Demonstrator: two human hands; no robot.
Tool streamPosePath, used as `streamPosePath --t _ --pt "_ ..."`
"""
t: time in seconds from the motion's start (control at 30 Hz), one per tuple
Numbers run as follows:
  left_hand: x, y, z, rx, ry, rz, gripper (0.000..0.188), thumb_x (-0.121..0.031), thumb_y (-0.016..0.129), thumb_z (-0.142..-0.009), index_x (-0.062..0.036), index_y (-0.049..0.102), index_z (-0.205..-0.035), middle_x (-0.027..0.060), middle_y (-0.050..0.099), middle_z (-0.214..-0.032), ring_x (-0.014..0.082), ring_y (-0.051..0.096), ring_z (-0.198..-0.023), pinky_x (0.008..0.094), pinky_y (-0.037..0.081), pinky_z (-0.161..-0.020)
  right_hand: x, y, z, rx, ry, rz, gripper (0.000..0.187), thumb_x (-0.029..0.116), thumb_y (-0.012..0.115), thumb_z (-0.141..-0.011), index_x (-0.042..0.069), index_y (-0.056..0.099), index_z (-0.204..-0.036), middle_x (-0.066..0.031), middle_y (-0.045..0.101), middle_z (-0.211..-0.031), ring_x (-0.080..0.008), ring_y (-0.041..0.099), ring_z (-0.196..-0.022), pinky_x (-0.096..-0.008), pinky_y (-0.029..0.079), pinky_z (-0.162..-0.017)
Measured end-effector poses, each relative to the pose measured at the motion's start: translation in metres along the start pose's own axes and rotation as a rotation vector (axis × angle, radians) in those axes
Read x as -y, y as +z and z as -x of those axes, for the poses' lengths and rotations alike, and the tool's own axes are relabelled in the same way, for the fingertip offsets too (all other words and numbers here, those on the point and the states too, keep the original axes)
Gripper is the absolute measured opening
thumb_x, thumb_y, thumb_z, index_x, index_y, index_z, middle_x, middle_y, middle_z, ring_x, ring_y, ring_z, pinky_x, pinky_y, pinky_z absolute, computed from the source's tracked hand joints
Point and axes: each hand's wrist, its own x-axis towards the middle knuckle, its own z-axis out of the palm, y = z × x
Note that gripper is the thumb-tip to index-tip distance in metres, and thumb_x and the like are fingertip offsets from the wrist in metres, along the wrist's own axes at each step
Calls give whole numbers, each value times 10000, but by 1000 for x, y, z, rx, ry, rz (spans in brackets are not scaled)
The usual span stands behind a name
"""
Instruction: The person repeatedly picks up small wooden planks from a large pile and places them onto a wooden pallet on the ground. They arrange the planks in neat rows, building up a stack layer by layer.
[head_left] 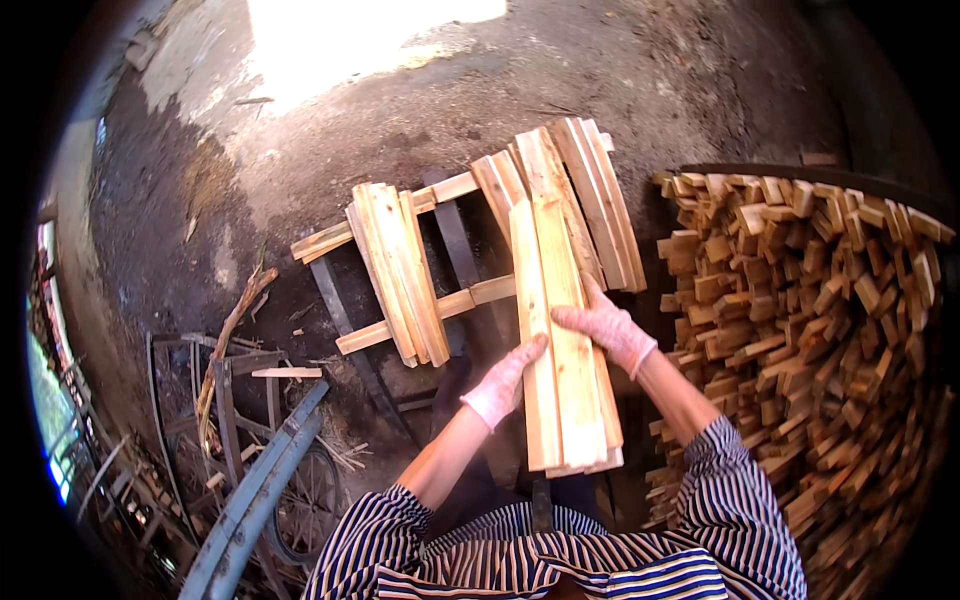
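Observation:
Between my gloved hands is a bundle of wooden slats (pixel 565 370), its long side pointing away from me and its cut ends near my waist. My left hand (pixel 507 383) presses on the left side of the bundle, thumb on top. My right hand (pixel 610 330) grips the right side, its thumb over the upper slat. The far end of the bundle overlaps a stack of slats (pixel 605 210) on the right of a low rack. On the rack's left lies another small stack of slats (pixel 395 270). Wooden crosspieces (pixel 375 335) run beneath both stacks.
To the right rises a large pile of cut wood pieces (pixel 780 310). At lower left are a blue metal beam (pixel 262 490), a spoked wheel (pixel 305 500), a metal frame (pixel 225 410) and a crooked branch (pixel 230 335). Beyond the rack, the dirt floor (pixel 400 130) is brightly lit.

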Motion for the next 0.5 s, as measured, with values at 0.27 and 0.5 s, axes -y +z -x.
streamPosePath --t 0.27,0.5 --pt "-37 -108 -73 -129 357 -240 891 -68 826 -847 -74 320 -1581 126 593 -1398 241 604 -1246 392 513 -1069 -69 58 -140 71 -228 -156 1214 184 932 -757 -2 123 -1642 -198 578 -1427 -255 591 -1272 -361 492 -1087" --pt "-60 -206 -173 -282 389 -1021 756 -209 738 -939 -30 365 -1572 233 547 -1496 352 540 -1372 381 426 -1146 -125 96 -242 -559 -330 870 978 316 779 -870 20 231 -1623 -318 409 -1544 -442 407 -1447 -450 399 -1174"
